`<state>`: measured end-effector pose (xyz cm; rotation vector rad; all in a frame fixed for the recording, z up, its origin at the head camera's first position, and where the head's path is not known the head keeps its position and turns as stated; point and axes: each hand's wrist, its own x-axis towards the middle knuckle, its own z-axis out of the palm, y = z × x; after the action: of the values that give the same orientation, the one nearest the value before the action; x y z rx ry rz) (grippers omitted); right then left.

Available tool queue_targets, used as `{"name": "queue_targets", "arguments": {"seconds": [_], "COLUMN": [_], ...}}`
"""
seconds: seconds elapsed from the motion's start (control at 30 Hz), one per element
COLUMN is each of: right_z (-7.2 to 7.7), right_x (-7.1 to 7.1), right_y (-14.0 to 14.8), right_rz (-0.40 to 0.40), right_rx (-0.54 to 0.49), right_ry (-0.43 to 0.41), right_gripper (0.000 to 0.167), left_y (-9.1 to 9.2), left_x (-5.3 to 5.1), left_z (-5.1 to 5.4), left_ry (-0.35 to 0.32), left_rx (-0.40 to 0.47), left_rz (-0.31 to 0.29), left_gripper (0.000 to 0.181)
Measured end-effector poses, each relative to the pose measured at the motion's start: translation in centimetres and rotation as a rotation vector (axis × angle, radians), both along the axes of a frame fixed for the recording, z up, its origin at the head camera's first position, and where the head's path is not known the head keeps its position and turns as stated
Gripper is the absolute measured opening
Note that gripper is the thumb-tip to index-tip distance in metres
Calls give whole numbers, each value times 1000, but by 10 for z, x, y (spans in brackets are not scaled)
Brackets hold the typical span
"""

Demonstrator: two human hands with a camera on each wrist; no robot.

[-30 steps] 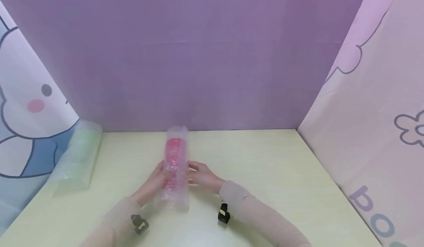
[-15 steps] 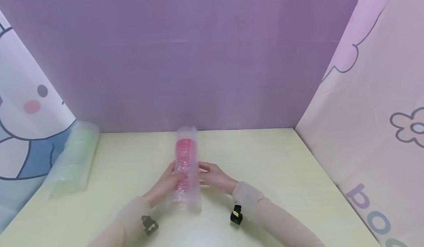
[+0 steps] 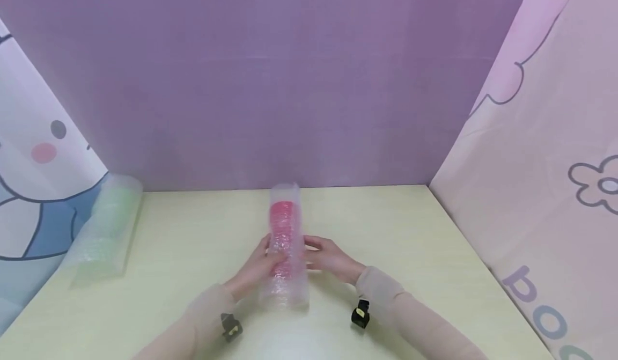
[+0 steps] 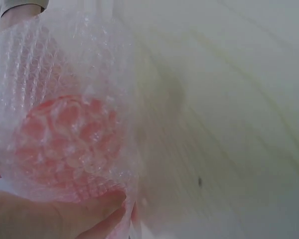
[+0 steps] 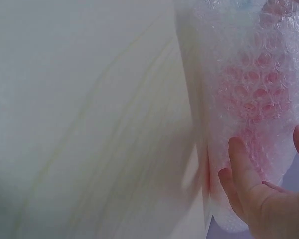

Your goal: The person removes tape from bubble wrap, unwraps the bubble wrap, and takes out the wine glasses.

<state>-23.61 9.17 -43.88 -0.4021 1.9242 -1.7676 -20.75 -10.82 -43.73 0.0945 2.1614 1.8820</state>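
Note:
A long bundle, a pink round-ended thing rolled in clear bubble wrap, lies lengthwise at mid-table in the head view. My left hand grips its left side, thumb across the top. On the opposite side my right hand touches the wrap with fairly straight fingers. The left wrist view shows the pink round end through the bubble wrap, with left fingers against its edge. In the right wrist view, right fingers rest against the wrap. What exactly is inside cannot be made out.
A second bubble-wrapped bundle, pale green inside, lies at the table's far left by the cartoon-print panel. A purple panel closes the back of the pale wooden table. Another printed panel stands along the right.
Both hands and the pink bundle between them have shifted to the right. The hold looks the same. The green bundle has stayed in its place.

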Motion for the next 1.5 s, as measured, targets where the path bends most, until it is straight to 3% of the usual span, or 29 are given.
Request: {"name": "queue_targets", "arguments": {"seconds": [0.3,0.53,1.3,1.4,1.5], "right_z": [2,3,3,3,3], "right_x": [2,4,4,4,5], "right_y": [19,26,32,33,33], "right_rz": [2,10,16,19,17], "right_rx": [27,40,81,80,70], "right_ry": [7,19,27,21,15], "right_gripper": [62,63,62,63,64], "left_y": [17,26,30,29,26], "left_x": [-1,0,8,9,5], "left_z": [-1,-1,7,8,9], "left_ry": [-17,-9,-32,-22,30], "left_rx": [-40,-86,-69,-83,-111], "left_rz": [-33,-21,-33,-34,-30], "left_gripper": [77,78,80,82,86]}}
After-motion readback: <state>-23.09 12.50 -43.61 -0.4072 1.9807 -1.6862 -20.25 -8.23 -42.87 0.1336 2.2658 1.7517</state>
